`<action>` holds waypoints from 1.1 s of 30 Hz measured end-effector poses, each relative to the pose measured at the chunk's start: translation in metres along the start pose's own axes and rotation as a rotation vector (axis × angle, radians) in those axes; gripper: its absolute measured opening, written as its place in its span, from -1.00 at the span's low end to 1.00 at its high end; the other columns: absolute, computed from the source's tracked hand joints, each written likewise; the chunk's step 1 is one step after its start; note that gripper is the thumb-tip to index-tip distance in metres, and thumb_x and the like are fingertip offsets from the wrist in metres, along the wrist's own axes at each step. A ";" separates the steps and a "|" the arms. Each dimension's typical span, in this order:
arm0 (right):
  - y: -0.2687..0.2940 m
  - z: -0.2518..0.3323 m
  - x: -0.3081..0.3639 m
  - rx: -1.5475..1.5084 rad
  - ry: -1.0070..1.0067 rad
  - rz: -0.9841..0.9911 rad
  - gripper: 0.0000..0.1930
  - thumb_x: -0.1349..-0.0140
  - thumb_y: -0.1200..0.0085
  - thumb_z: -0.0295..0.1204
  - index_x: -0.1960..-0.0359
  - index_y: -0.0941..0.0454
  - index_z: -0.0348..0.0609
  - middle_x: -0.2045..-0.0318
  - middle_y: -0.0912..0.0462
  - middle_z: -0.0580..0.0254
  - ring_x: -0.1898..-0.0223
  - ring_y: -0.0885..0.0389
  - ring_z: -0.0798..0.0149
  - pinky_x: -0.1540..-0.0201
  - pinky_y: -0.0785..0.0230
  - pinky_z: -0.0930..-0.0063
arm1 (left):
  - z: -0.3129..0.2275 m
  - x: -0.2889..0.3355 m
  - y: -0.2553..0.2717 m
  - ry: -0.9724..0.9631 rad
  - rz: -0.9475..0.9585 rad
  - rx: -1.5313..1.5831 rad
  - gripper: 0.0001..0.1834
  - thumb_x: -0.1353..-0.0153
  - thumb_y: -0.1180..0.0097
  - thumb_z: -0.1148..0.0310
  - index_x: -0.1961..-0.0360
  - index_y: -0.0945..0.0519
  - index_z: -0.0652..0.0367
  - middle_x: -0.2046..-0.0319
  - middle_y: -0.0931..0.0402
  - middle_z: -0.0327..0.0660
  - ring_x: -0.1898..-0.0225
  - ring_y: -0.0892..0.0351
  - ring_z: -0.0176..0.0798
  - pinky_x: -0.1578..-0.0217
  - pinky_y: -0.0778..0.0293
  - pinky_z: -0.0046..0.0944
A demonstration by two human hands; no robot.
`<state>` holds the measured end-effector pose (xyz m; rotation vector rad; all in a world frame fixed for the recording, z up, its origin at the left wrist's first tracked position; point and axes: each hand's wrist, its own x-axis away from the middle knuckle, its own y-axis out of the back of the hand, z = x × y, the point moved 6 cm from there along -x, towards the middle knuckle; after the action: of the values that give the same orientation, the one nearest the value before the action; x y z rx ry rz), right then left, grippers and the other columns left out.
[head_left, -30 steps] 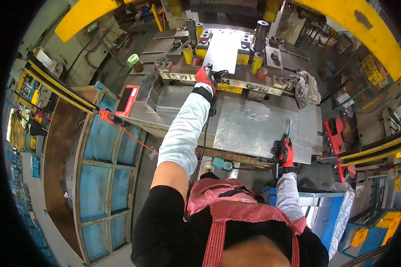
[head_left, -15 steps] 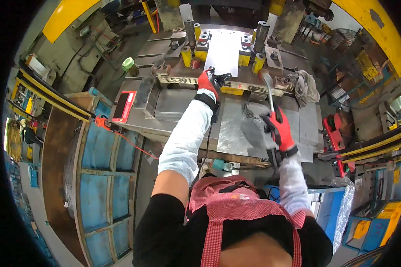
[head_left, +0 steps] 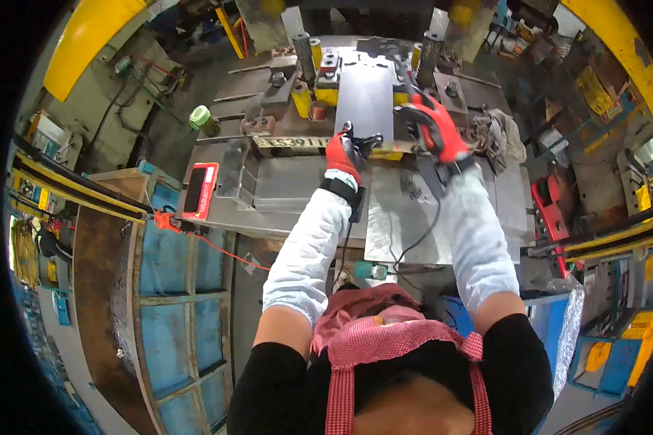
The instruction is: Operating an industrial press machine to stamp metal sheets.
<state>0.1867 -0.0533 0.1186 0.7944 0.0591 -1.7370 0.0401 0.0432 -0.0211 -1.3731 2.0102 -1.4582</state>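
Both arms are stretched out over the press bed now, and the flat steel sheet [head_left: 366, 94] lies in the die with its long axis running straight away from the person, near end pointing back at them, far end toward the two ribbed guide posts [head_left: 429, 52]. The left hand [head_left: 343, 151], in a red glove, sits at the sheet's near edge, just above the yellowed strip [head_left: 290, 142] along the die front; its fingers look curled down there, though whether they pinch the sheet I cannot tell from here. The right hand [head_left: 432, 127], also red-gloved, is closed around a slim dark tool [head_left: 397, 61] that angles up and to the left across the sheet's right side. That is the change: half a second ago this hand was lower, over the grey plate [head_left: 406, 225] on the table, tool upright; now it has swung up beside the die. The left hand has barely shifted. A thin black cable [head_left: 413, 243] trails down from the right wrist across the plate. A red handheld device [head_left: 200, 190] lies at the table's left edge, a crumpled rag [head_left: 502, 134] to the right of the die, and a green-topped cup [head_left: 202, 117] stands well off to the left.
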 end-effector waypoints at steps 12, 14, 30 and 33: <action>0.050 -0.037 0.265 -0.491 -0.928 -0.122 -0.49 -0.06 0.07 -0.46 -0.12 -0.21 -0.20 0.49 -0.49 0.27 0.66 -0.30 0.55 0.64 -0.18 0.68 | -0.004 -0.001 -0.003 -0.064 0.108 -0.010 -0.59 -0.20 0.14 0.27 0.03 -0.25 0.35 0.17 -0.39 0.14 0.25 -0.48 0.19 0.20 -0.50 0.06; 0.038 -0.053 0.267 -0.481 -0.933 -0.135 -0.67 -0.05 0.06 -0.45 0.10 -0.39 -0.21 0.65 -0.37 0.39 0.71 -0.28 0.54 0.69 -0.15 0.66 | -0.005 0.001 -0.011 -0.060 0.202 0.033 -0.61 -0.19 0.14 0.28 0.05 -0.27 0.35 0.16 -0.40 0.07 0.23 -0.48 0.17 0.19 -0.49 0.05; 0.049 -0.057 0.320 -0.409 -0.956 -0.417 -0.83 -0.13 0.10 -0.44 0.30 -0.46 -0.23 0.70 -0.35 0.42 0.75 -0.28 0.52 0.72 -0.14 0.64 | -0.035 -0.072 -0.041 -0.370 0.318 -0.605 -0.60 -0.23 0.22 0.24 0.01 -0.33 0.30 0.15 -0.45 0.01 0.18 -0.49 -0.01 0.12 -0.45 -0.07; 0.051 -0.078 0.330 -0.481 -0.962 -0.443 -0.85 -0.14 0.07 -0.42 0.36 -0.48 -0.23 0.68 -0.37 0.40 0.72 -0.32 0.50 0.70 -0.15 0.62 | -0.027 -0.049 -0.044 0.032 0.269 0.066 -0.58 -0.22 0.17 0.17 0.00 -0.33 0.23 0.11 -0.42 0.00 0.13 -0.45 -0.03 0.08 -0.41 -0.06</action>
<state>0.2342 -0.3140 -0.0995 -0.4774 -0.0036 -2.2344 0.0679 0.0980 0.0148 -1.0132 2.0533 -1.4179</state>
